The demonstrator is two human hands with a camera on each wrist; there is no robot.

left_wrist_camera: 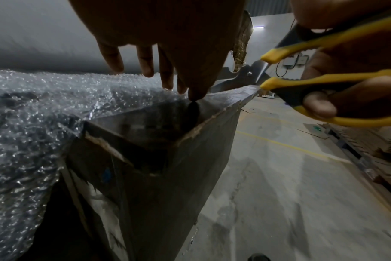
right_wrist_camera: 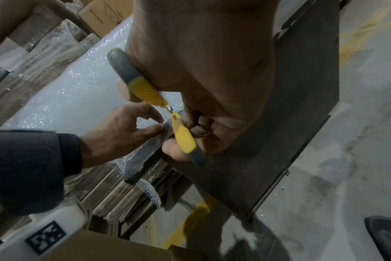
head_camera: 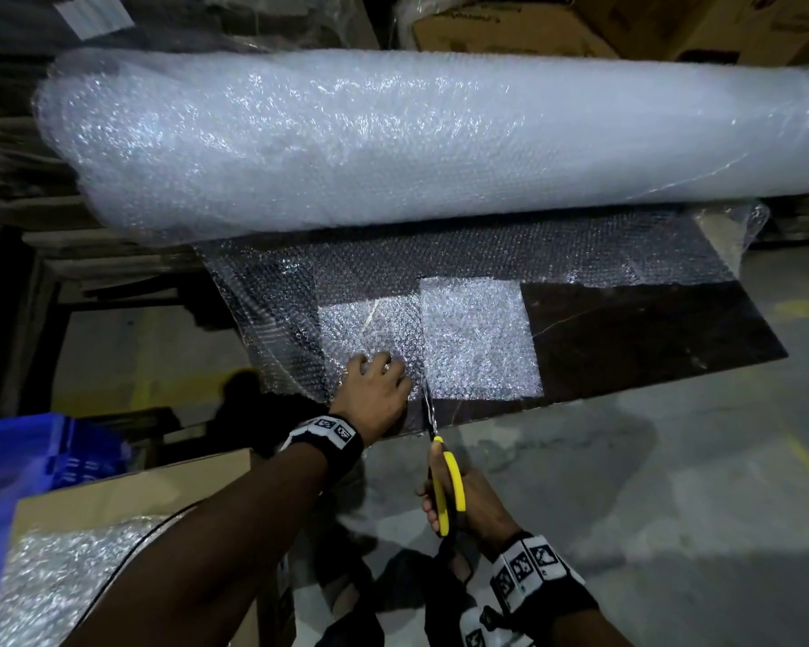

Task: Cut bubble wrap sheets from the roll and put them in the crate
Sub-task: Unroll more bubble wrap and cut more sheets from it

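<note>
A big bubble wrap roll lies across the back of a dark board. Its loose sheet runs toward me over the board. My left hand presses that sheet down near the front edge with spread fingertips. Just right of it my right hand grips yellow-handled scissors. Their blades are slightly parted at the sheet's front edge. A cut square of wrap lies to the right of the blades. The blue crate stands low on my left.
A cardboard box holding bubble wrap sits beside the crate under my left forearm. Stacked cartons stand behind the roll. Grey concrete floor with yellow lines spreads to the right.
</note>
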